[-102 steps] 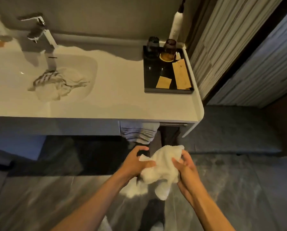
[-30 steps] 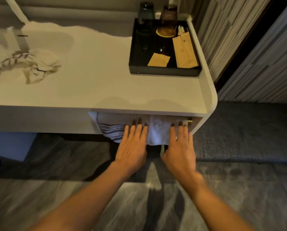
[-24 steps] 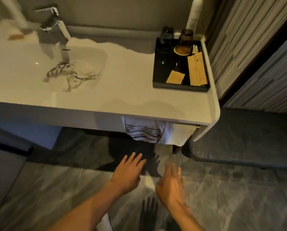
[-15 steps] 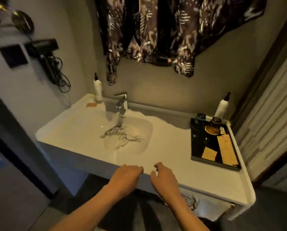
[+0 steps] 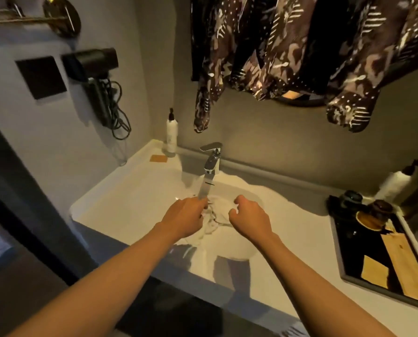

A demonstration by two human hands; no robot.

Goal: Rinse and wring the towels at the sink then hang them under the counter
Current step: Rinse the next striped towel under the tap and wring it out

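A crumpled white towel with dark stripes lies in the white sink basin under the chrome faucet. My left hand reaches palm down onto the towel's left side, its fingertips hidden in the folds. My right hand hovers over the towel's right side with fingers loosely curled and nothing in them. At the bottom edge, a striped corner of a hung towel peeks out from under the counter.
A black tray with two glasses and paper packets sits at the counter's right end. White pump bottles stand at the back left and back right. A patterned garment hangs above the faucet. A hair dryer hangs on the left wall.
I let go of the white towel hung under the counter, stood up, and both hands moved from the counter's front edge to the towel in the basin.
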